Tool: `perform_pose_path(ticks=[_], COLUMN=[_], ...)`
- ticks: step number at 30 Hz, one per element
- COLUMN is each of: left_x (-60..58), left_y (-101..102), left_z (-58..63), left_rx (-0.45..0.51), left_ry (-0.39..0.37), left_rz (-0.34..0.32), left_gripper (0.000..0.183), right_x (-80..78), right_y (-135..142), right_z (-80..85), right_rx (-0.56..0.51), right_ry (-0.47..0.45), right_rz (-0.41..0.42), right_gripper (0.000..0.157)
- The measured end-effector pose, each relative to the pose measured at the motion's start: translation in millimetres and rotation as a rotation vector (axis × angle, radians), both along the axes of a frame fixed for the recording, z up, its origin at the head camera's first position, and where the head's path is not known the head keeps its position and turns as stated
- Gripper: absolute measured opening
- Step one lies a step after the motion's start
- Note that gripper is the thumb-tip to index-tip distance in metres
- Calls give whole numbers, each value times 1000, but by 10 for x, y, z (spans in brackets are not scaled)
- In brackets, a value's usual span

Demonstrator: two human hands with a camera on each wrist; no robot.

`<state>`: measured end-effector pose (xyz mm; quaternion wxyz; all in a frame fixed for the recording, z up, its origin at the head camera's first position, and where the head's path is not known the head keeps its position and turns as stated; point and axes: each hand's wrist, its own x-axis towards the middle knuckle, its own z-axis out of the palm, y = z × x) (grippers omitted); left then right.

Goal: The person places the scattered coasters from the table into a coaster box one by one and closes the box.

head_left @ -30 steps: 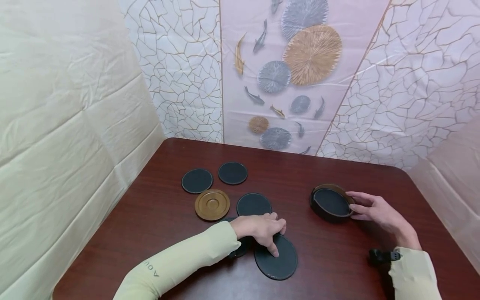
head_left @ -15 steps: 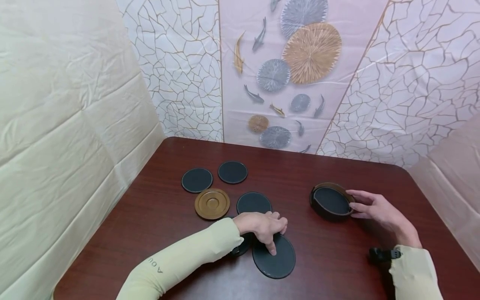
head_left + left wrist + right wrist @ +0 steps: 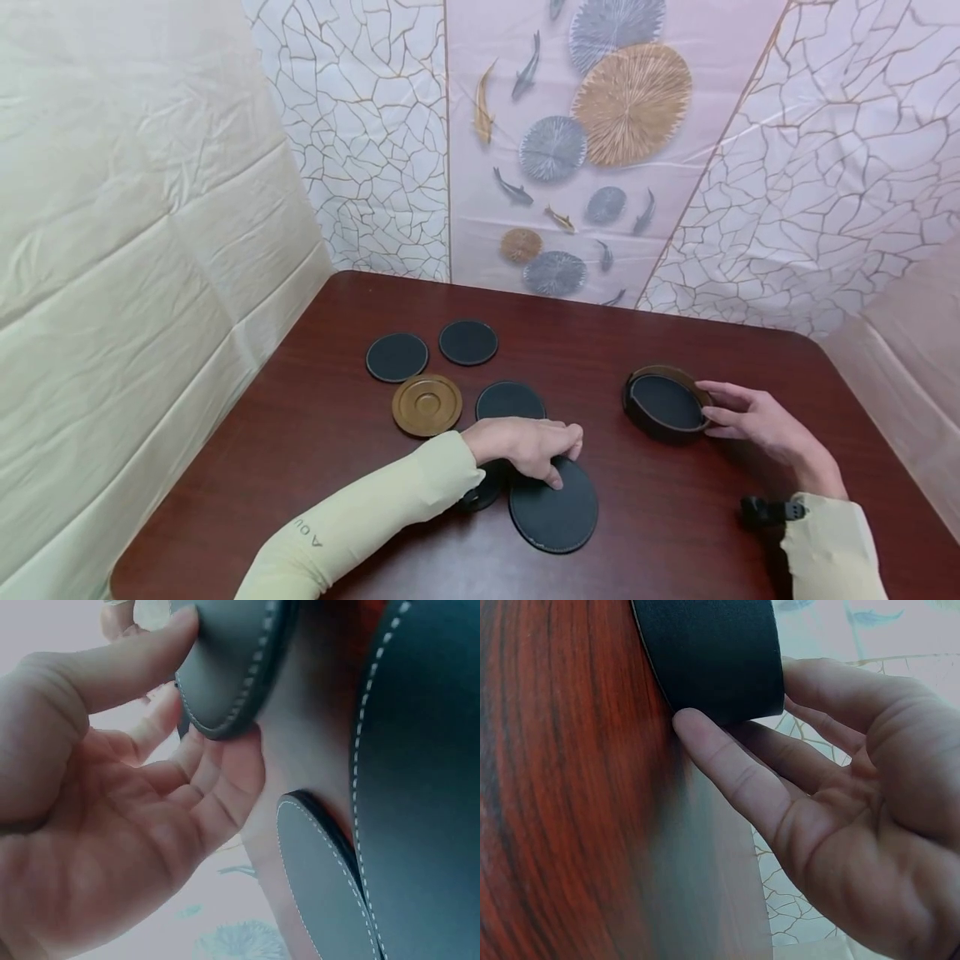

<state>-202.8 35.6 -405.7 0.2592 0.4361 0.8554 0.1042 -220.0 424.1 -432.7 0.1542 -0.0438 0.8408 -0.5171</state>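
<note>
My left hand [image 3: 528,446] pinches a round black coaster [image 3: 555,512] at its far edge, thumb on the upper face. In the left wrist view, the fingers curl behind the white-stitched rim of this coaster [image 3: 232,667]. My right hand [image 3: 761,421] holds the right side of a round black coaster holder [image 3: 652,429] with a brown inner wall. A dark disc [image 3: 663,402] lies inside it. The right wrist view shows a fingertip low against the outer wall of the holder [image 3: 712,660] and the thumb at its upper edge.
Two black coasters [image 3: 397,357] [image 3: 468,342] lie at the back left, beside a brown ringed disc [image 3: 427,406]. Another coaster [image 3: 510,400] sits just beyond the left hand, and one more [image 3: 487,487] is partly under the left wrist. Fabric walls [image 3: 217,250] border the dark red table [image 3: 637,533].
My left thumb has drawn back toward the far edge of the coaster, with the fingers now more closed on it. The right hand and holder stay in place.
</note>
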Motion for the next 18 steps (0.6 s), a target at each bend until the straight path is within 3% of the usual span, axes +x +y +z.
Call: perform_pose_path(ticks=[5, 12, 18], left_x=[-23, -22, -25], left_y=[6, 38, 63], left_z=[67, 170, 210], left_rx=[59, 129, 175], left_ry=[-3, -32, -54], left_rz=[-8, -3, -49], left_gripper=[21, 21, 22], right_x=[3, -2, 0], right_y=[12, 7, 1], right_z=[-6, -19, -26], right_rx=[-4, -1, -6], right_ry=[6, 13, 22], right_rz=[-1, 2, 7], right_gripper=[70, 69, 68])
